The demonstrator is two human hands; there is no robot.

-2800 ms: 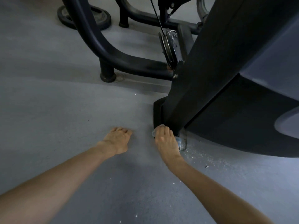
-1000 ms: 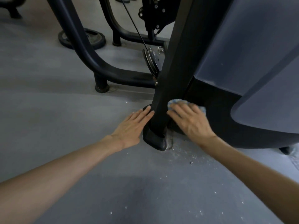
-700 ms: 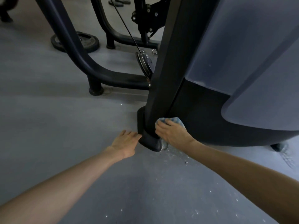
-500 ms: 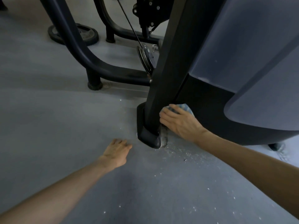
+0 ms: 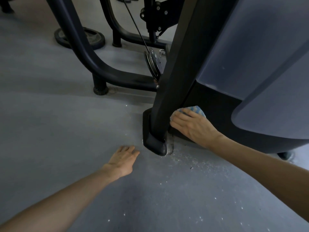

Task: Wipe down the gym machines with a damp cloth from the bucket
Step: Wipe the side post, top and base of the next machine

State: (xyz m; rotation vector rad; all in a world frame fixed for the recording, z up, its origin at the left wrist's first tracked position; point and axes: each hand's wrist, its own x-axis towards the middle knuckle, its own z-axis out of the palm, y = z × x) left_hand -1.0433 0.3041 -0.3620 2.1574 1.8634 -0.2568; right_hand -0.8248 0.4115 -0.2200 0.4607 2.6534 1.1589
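Two roles: left hand (image 5: 124, 159) braces, right hand (image 5: 192, 126) wipes.
Left palm lies flat on the floor (image 5: 66, 123), apparently for support; right fingers (image 5: 180, 118), extended, press the cloth (image 5: 196, 110) against the dark lower housing (image 5: 217, 114) beside the upright post (image 5: 173, 81).

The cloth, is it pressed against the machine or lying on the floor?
Pressed against the machine: the right hand presses the cloth onto the dark lower panel; only a blue edge shows past the fingers.
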